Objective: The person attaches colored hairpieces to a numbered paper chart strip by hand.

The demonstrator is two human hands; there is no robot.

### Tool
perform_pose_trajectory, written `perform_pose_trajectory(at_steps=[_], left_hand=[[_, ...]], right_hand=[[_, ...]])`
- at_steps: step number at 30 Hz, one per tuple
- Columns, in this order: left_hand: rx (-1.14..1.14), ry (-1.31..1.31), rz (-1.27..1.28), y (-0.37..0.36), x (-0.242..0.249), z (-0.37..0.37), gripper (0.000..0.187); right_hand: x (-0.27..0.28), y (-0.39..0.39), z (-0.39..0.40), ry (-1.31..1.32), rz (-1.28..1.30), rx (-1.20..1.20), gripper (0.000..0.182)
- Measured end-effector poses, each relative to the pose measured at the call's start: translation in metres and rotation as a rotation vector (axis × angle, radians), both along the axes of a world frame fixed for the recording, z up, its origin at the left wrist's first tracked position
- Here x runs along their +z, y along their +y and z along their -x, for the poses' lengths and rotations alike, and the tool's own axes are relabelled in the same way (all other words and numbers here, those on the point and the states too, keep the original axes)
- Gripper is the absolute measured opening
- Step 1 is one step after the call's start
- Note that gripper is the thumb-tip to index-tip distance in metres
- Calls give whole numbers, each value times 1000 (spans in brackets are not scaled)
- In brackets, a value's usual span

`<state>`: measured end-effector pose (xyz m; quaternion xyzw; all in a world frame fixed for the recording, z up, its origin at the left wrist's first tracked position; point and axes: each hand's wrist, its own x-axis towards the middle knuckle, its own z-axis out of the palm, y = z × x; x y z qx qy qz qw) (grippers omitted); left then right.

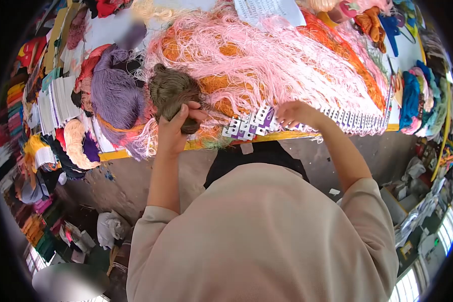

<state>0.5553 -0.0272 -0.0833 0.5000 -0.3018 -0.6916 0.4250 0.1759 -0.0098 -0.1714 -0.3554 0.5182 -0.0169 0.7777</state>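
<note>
My left hand [178, 126] is wrapped round a bundle of brown-grey yarn [173, 88], held upright above the table's front edge. To the right, my right hand [298, 115] hovers over a row of white and purple cards [347, 120], its fingers bent and apart, with nothing visible in them. Between my hands, several loose cards [249, 125] lie overlapping at the front edge. Long pink threads [282, 65] spread from the card row across the table, over orange yarn [229, 80].
Purple yarn [117, 93] and a stack of white cards [63, 100] lie at the left. Blue yarn [410, 98] hangs at the right. A printed sheet [269, 10] lies at the back. The yellow table edge [287, 135] runs before me; a white bag [111, 227] is on the floor.
</note>
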Motion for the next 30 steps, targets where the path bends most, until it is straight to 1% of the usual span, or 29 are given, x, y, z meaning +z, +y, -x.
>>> perform_pose_trajectory(at_steps=[2, 4, 5, 6, 7, 8, 9, 10, 11, 12, 13, 14, 15, 16, 17, 18, 19, 21, 23, 24, 25, 27, 28, 30], left_hand=[[-19, 76, -51, -2, 2, 14, 28], [-8, 40, -19, -4, 6, 26, 29], [11, 61, 2, -5, 10, 29, 30], [26, 81, 21, -4, 14, 30, 31], [79, 180, -46, -1, 17, 28, 33], [82, 308, -69, 3, 22, 23, 33], [83, 438, -90, 7, 27, 19, 34], [-11, 744, -79, 9, 41, 22, 36], [-11, 624, -93, 12, 55, 33, 38], [-4, 503, -103, 12, 70, 52, 41], [-72, 250, 5, 9, 56, 61, 43], [-12, 262, -9, 11, 47, 71, 42], [45, 279, -20, 11, 42, 82, 41], [41, 383, -34, 10, 44, 93, 40], [21, 427, 0, 11, 49, 100, 40], [-5, 472, 28, 14, 54, 106, 40], [-26, 450, 40, 17, 49, 110, 44], [-32, 438, 3, 20, 50, 112, 43], [-50, 414, 27, 17, 52, 106, 42], [-79, 411, 14, 16, 56, 101, 41], [-103, 408, -1, 17, 59, 97, 39], [-113, 372, 13, 20, 64, 91, 36], [-122, 330, 21, 21, 67, 87, 34], [-112, 327, 54, 25, 72, 84, 32]], right_hand=[[-7, -1, -22, 62, 222, 16, 42], [-33, -20, -31, -173, 422, -249, 57], [-46, -37, -33, -81, 576, -354, 60], [-38, -55, -33, -49, 596, -517, 59], [-46, -72, -22, 76, 640, -564, 62], [-58, -84, -17, 192, 704, -751, 50], [-60, -89, 0, 398, 713, -689, 45], [-50, -95, 7, 603, 719, -618, 40], [-41, -93, 8, 632, 801, -500, 32], [-11, -84, 3, 656, 887, -380, 25], [14, -74, -11, 464, 953, -384, 15], [32, -63, -25, 254, 684, -428, 9], [65, -50, -41, 76, 599, -376, 7], [92, -36, -58, -113, 529, -385, 12], [125, -28, -72, 17, 503, -303, 15], [130, -18, -86, -83, 604, -374, 15], [130, -10, -95, -182, 704, -446, 15], [129, -4, -101, -147, 753, -446, 13], [135, -3, -103, -190, 699, -481, 11], [140, 0, -108, -248, 655, -566, 7], [146, 3, -109, -242, 664, -564, 7], [160, 9, -113, -208, 424, -608, 6], [164, 12, -118, -205, 431, -617, 6], [169, 19, -130, -230, 436, -718, 7]])
